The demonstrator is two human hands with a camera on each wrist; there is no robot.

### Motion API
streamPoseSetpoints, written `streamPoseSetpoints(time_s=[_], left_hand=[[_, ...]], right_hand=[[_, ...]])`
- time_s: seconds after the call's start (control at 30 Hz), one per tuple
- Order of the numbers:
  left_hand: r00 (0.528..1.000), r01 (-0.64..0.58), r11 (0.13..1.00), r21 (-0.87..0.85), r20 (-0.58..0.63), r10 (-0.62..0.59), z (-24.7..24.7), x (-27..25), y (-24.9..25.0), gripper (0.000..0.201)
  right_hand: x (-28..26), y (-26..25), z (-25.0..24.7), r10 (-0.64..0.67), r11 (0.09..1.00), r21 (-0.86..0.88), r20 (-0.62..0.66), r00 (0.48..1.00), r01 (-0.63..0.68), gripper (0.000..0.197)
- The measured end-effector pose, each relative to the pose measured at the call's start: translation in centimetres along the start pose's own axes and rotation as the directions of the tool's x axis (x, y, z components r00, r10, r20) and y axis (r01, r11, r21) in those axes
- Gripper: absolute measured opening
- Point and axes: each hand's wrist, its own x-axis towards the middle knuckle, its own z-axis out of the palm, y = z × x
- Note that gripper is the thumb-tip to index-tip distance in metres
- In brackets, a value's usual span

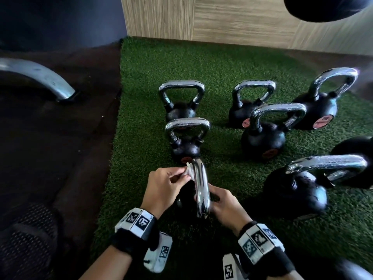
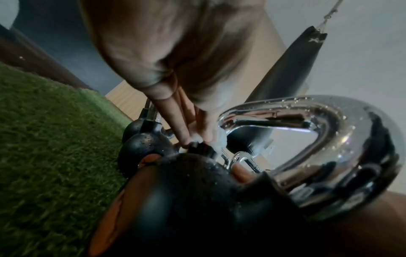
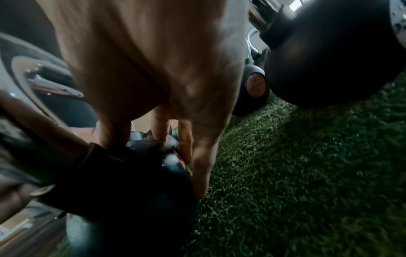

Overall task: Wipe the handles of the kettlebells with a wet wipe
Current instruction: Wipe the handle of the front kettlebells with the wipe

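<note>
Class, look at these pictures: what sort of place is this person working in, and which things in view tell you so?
Most likely a gym or workout room. Several chrome-handled kettlebells stand on green artificial turf, and a black punching bag hangs on a rope nearby.

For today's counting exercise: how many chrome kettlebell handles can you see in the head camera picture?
6: two at the back left, one behind the other; three at the back right; one near right. A seventh is being wiped. More may be hidden beyond the right edge.
</note>
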Motion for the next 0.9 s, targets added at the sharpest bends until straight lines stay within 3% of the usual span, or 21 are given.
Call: streamPoseSetpoints(time_s=[0.17,0.33,0.47,0.6,0.73,0.83,0.9], left_hand=[[0.991,-0.131,0.979,-0.158,-0.036,0.127,-0.2,0.2,1.3,0.030],[0.992,0.090,0.924,-0.372,0.113,-0.051,-0.8,1.1,1.4,0.032],[0.975,0.172,0.796,-0.581,0.217,-0.053,-1.2,0.2,2.0,0.030],[0.947,0.228,0.807,-0.545,0.316,-0.054,-2.7,-0.5,2.5,0.024],[0.946,0.285,0.784,-0.551,0.292,-0.139,-2.6,-0.7,3.2,0.016],[0.875,0.415,0.731,-0.541,0.459,-0.157,-3.0,-1.2,3.5,0.014],[0.845,0.382,0.787,-0.484,0.527,-0.085,-3.4,-1.8,3.6,0.014]], right_hand=[[0.1,0.5,0.0,-0.010,0.993,0.116,0.008,1.000,0.009,0.072],[0.1,0.5,0.0,-0.032,0.991,0.129,-0.029,0.999,0.036,0.070],[0.0,0.6,-0.2,-0.030,0.993,0.114,-0.032,0.999,0.033,0.063],[-0.2,0.9,-0.2,-0.028,0.991,0.131,-0.022,0.999,0.031,0.062],[0.0,0.6,-0.1,-0.054,0.997,0.059,-0.054,0.997,0.057,0.061],[0.1,0.8,-0.2,-0.055,0.996,0.064,-0.050,0.997,0.059,0.059],[0.1,1.0,-0.2,-0.057,0.996,0.062,-0.041,0.998,0.059,0.058]])
